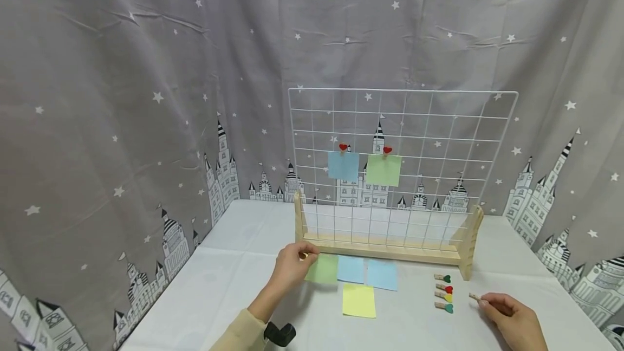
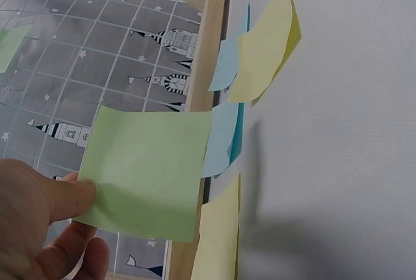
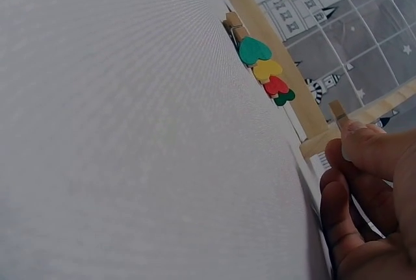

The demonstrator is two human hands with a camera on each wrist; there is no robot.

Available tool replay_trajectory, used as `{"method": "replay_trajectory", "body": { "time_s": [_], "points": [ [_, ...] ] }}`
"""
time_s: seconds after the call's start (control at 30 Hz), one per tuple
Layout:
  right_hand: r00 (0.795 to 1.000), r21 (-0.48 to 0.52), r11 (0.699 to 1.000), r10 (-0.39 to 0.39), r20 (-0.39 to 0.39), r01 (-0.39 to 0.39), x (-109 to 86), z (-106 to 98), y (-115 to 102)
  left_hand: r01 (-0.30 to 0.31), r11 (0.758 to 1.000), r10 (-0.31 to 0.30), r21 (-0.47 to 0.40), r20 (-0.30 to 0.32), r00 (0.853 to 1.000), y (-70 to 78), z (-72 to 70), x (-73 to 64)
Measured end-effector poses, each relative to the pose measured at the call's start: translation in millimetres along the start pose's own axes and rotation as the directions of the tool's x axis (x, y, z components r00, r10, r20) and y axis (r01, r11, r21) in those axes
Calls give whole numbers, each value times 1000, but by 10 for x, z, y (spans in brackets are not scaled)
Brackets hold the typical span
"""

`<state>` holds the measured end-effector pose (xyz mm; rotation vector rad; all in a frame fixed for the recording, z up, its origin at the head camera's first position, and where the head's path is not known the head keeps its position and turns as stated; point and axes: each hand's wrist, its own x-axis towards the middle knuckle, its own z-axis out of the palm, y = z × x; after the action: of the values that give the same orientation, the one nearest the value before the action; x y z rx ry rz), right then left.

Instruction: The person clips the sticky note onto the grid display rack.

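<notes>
My left hand [image 1: 291,265] pinches a green sticky note [image 2: 146,173] by one edge, lifted above the table in front of the grid stand. Beside it lie two blue notes [image 1: 350,269], and nearer me is a yellow note [image 1: 359,300]. Another yellow note [image 2: 220,241] shows under the green one in the left wrist view. Over on the right, my right hand [image 1: 514,317] pinches a small wooden clothespin [image 3: 337,110] between thumb and fingers, its other end hidden by them. Several heart clothespins [image 1: 444,296] lie in a column left of that hand.
A white wire grid [image 1: 439,148] stands upright in a wooden base [image 1: 390,249] behind the notes. Red heart clips hold a blue note [image 1: 343,167] and a green note [image 1: 384,171] on it. White cloth [image 1: 234,264] covers the table; a grey printed curtain [image 1: 146,69] hangs behind.
</notes>
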<state>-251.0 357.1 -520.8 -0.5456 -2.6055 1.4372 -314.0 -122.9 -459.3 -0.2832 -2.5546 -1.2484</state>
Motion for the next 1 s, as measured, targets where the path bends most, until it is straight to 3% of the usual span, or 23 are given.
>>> {"method": "replay_trajectory", "body": {
  "time_s": [0.4, 0.73, 1.0],
  "points": [
    [996, 75, 996, 61, -64, -56, -14, 29, -73, 3, 1000, -3, -16, 1, 1000, 75, 32, 71],
    [998, 48, 999, 21, -54, -19, -34, -19, -180, 1, 1000, -1, -18, 2, 1000, 192, 45, 121],
    [999, 66, 997, 45, -6, -45, -47, -72, -235, -25, 999, 25, -41, 11, 1000, 221, 82, 125]
  ]
}}
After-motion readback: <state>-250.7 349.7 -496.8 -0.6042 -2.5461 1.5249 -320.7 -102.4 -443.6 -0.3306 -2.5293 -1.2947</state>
